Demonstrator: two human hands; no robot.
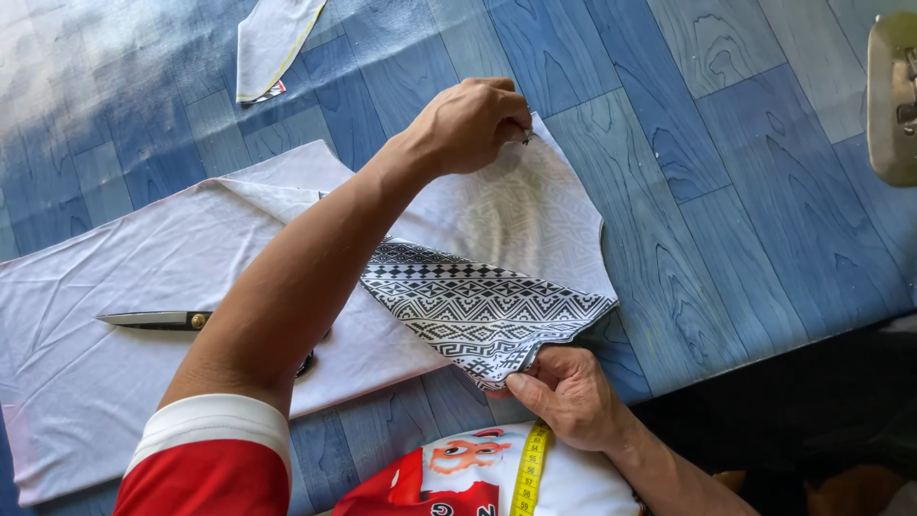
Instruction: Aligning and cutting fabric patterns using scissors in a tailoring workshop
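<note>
My left hand [473, 122] reaches far forward and pinches the far corner of a black-and-white patterned fabric piece [478, 306], whose pale reverse side [516, 215] faces up. My right hand [565, 394] grips the near corner of the same piece close to my body, with the patterned side folded over there. The piece lies stretched between both hands on the blue wood-grain table [726, 191]. Under its left edge lies a large white fabric sheet [115, 373].
Scissors [158, 319] rest on the white sheet, partly hidden by my left forearm. A narrow white fabric scrap [272, 43] lies at the far edge. A yellow tape measure [530, 473] hangs at my chest. Part of a metal machine [893, 96] shows at the right edge.
</note>
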